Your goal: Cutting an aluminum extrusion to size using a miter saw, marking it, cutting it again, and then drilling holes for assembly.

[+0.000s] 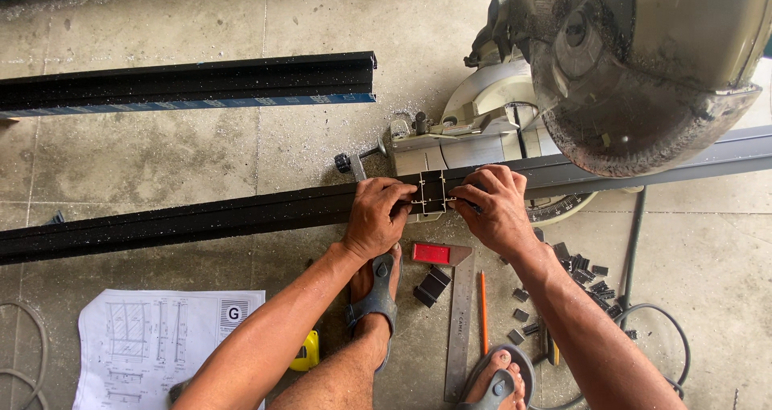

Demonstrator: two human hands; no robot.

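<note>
The person crouches on the concrete floor (161,161) before a mitre saw (611,72), whose guarded blade hangs raised above the saw base. Both hands meet at a short dark profile offcut (432,191) held end-on against the long dark aluminium profile (201,221) that lies across the floor and over the saw base. The left hand (378,217) is closed over the long profile, fingertips touching the offcut's left side; the right hand (494,209) is curled against its right side, fingers pinching it. Just below the hands lie a square with a red handle (434,254), a steel ruler (460,330) and an orange pencil (484,309). Small dark cut pieces (579,269) are scattered to the right. A second dark profile (193,84) lies farther off, and a printed drawing sheet (153,346) rests at lower left
</note>
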